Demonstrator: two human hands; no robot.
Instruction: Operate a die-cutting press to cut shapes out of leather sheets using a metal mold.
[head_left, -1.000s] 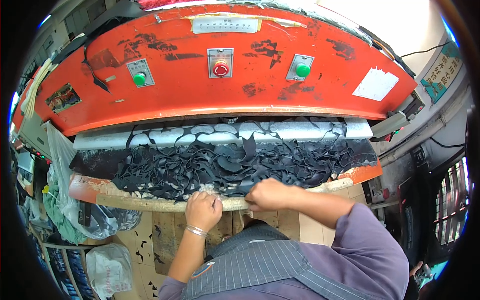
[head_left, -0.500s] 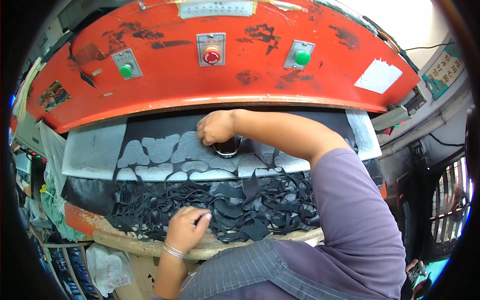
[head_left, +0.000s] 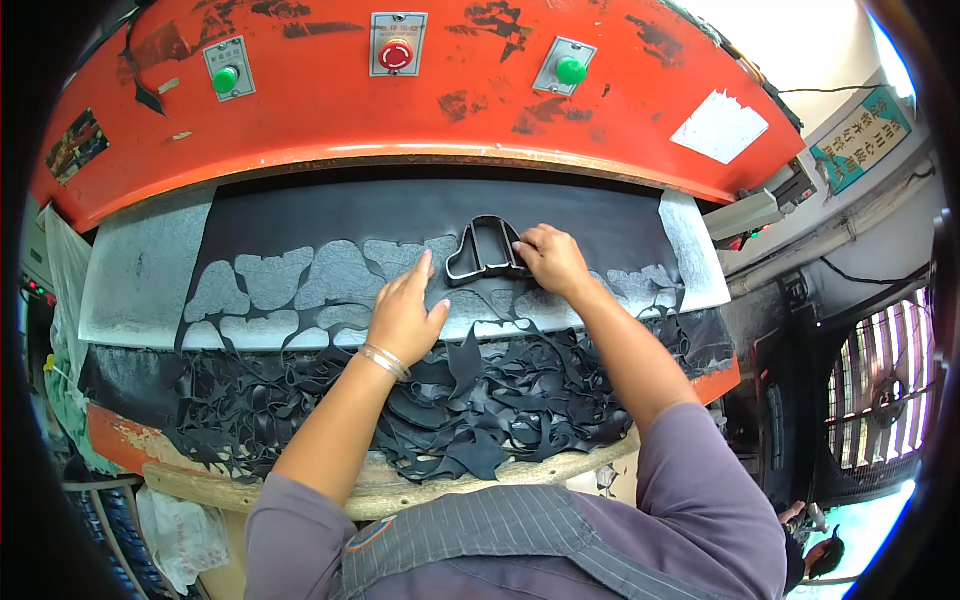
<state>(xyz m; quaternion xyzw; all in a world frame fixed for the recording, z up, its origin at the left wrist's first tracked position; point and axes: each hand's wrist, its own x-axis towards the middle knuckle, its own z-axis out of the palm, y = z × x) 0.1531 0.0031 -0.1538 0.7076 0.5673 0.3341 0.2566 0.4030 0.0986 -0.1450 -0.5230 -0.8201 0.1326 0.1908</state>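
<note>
A dark metal cutting die point(head_left: 477, 247), an open outline with crossbars, stands on a black sheet of material point(head_left: 330, 215). My right hand point(head_left: 553, 260) grips its right edge, fingers closed on the rim. To the left of the die, my left hand point(head_left: 403, 312) is open, fingers stretched forward above the cut part of the sheet. It holds nothing. Rounded cut-out openings run along the near side of the sheet and show the pale cutting board point(head_left: 150, 290) beneath.
The red press head point(head_left: 300, 120) spans the far side, bearing two green buttons and a red knob point(head_left: 396, 54). Tangled black offcuts point(head_left: 470, 400) lie along the near edge, beside a worn wooden rail point(head_left: 400, 495). A barred fan point(head_left: 880, 385) and another person point(head_left: 810, 550) are at right.
My right hand has moved right and now grips the die's right edge; the die is further right too. My left hand has come forward from above the offcuts and opened. The view has shifted.
</note>
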